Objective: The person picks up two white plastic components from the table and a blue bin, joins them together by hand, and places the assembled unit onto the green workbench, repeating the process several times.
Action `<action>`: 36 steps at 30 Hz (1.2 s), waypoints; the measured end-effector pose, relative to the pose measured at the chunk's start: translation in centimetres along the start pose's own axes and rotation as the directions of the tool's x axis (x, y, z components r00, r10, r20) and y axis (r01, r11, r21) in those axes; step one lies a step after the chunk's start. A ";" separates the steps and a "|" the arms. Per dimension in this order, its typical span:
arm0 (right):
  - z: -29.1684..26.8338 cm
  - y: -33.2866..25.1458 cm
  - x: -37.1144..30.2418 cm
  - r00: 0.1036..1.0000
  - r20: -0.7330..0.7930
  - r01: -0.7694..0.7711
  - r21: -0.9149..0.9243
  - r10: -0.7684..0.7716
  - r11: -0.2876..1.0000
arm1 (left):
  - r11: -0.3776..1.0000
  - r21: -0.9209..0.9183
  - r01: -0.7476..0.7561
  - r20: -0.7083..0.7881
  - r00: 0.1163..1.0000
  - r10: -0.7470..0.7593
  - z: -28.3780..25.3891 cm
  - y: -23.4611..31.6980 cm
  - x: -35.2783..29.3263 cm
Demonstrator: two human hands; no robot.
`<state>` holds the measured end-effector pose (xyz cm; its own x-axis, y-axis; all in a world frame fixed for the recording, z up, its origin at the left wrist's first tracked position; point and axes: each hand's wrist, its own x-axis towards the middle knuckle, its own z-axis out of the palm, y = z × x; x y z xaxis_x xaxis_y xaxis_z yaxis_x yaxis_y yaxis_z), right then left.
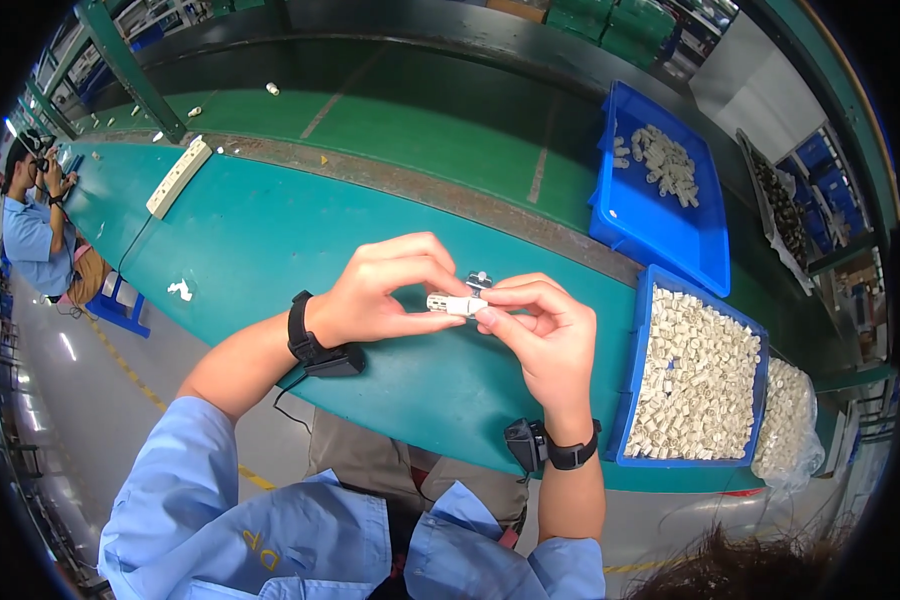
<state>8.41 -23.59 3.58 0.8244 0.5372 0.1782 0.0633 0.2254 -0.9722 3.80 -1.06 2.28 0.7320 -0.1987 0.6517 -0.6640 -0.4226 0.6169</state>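
Above the green workbench [300, 260], both my hands meet around a small white plastic fitting [454, 304] with slots at its left end. My left hand [390, 285] pinches it between thumb and fingers. At its right end, my right hand [545, 325] closes thumb and forefinger on it; whether this end is a separate piece I cannot tell. Just behind the fitting stands a small metal fixture [479, 281], partly hidden by my fingers. Each wrist wears a black band with a small dark box.
To the right, a blue bin [625, 430] holds many small white plastic parts, beside a clear bag [785, 425] of similar ones. Another blue bin [705, 245] behind holds longer white pieces. A power strip [178, 178] lies at the left, where a person [35, 225] sits.
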 end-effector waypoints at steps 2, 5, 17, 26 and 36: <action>-0.1 0.0 0.0 1.000 0.013 0.004 -0.024 -0.003 1.000 | 1.000 -0.002 -0.013 0.003 1.000 0.013 0.0 0.0 0.0; -0.2 0.0 0.0 1.000 0.013 0.008 -0.014 -0.008 1.000 | 1.000 -0.007 -0.019 -0.001 1.000 0.019 0.1 0.1 0.1; 0.7 0.7 -0.4 1.000 0.023 0.018 -0.028 -0.018 0.999 | 0.997 -0.069 0.034 0.031 0.999 -0.032 0.1 0.4 -0.4; -0.3 0.8 0.3 0.936 0.234 -0.326 0.303 0.262 0.896 | 0.983 -0.153 -0.104 0.061 0.992 0.115 0.3 -0.5 -0.4; -4.8 1.7 1.7 0.966 0.049 -0.260 0.160 0.256 0.952 | 0.993 -0.023 0.117 0.026 0.993 -0.117 -0.7 0.0 0.9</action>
<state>12.61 -26.25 1.52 0.7849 0.6158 -0.0692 -0.2445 0.2051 -0.9477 4.39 -0.61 3.19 0.8083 -0.1712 0.5633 -0.5767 -0.4229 0.6989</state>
